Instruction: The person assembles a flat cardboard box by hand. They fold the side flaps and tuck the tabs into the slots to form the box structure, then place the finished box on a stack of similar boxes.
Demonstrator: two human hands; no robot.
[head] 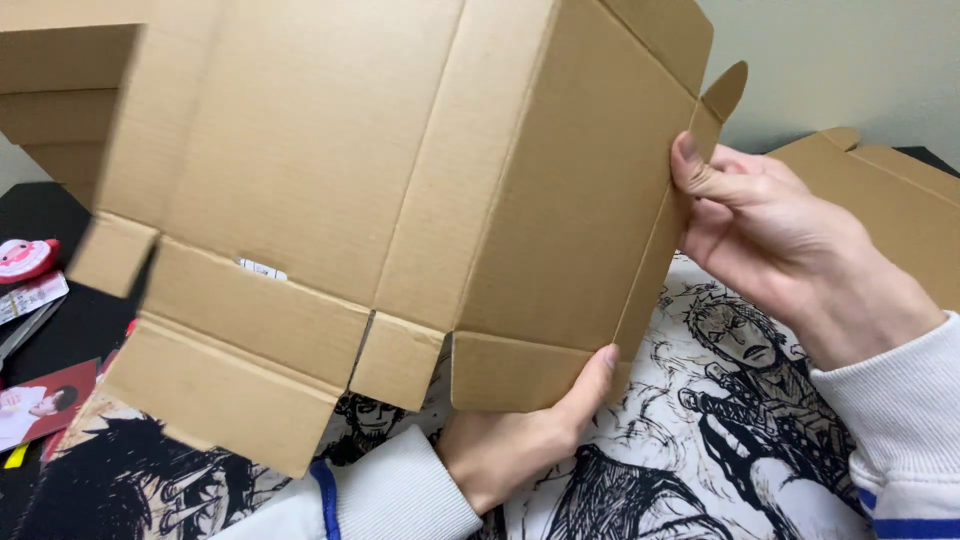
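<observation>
Comic-print cloth (700,440) below — one cardboard box (400,200), two hands: left hand (520,440), right hand (780,240), both pinching it.

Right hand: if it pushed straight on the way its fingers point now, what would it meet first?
The right hand points left with its thumb already pressing the edge of the cardboard box, so it would meet that side panel at once. The left hand holds the bottom flap.
</observation>
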